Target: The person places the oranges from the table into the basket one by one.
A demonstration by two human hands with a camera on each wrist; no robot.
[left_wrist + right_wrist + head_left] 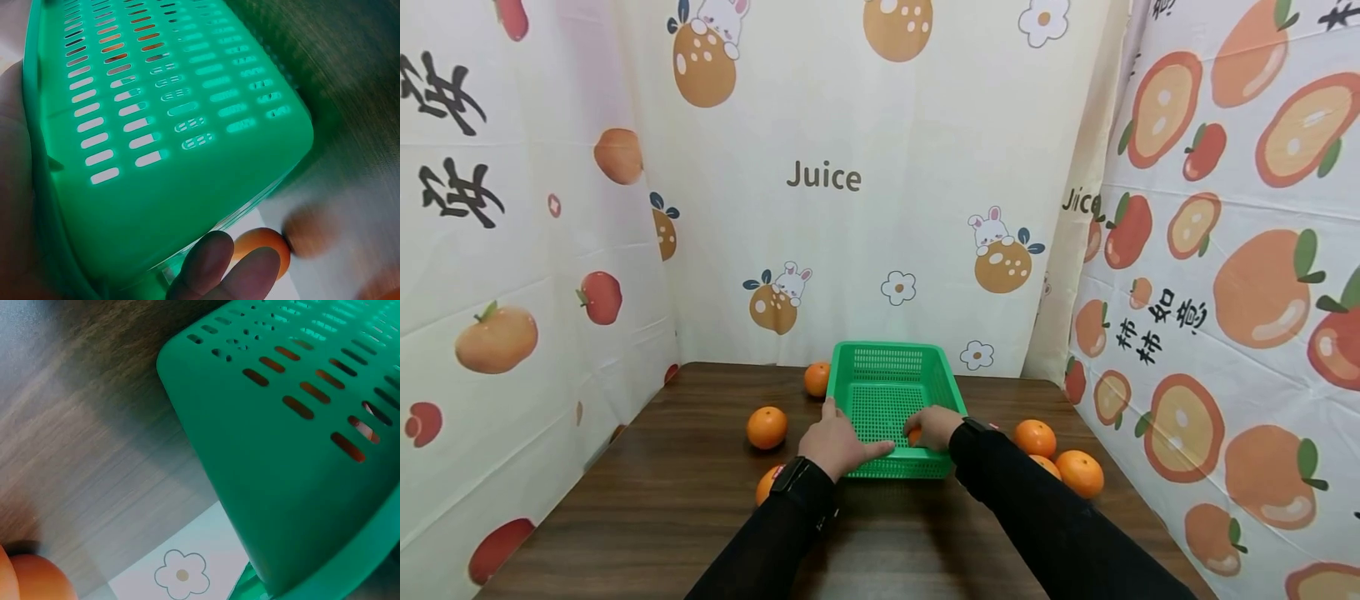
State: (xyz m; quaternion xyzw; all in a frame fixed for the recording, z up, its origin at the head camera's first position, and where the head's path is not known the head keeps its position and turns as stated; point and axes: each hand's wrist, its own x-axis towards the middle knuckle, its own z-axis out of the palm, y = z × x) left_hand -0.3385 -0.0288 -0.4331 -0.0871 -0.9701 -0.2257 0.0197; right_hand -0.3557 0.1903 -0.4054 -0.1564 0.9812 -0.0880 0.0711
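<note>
Inside the green plastic basket [895, 467], near its front right corner, my right hand [936, 426] seems curled round a mandarin [914, 437], partly hidden; releasing low should prevent rolling. My left hand [835, 446], spread wide, rests on the basket's front left corner.

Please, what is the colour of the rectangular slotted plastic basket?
The rectangular slotted plastic basket is green; the head view shows it best.

head: bright, even | left wrist: tabletop [350, 156] blurred, pale glare | right wrist: soft shadow beside basket [231, 440]
</note>
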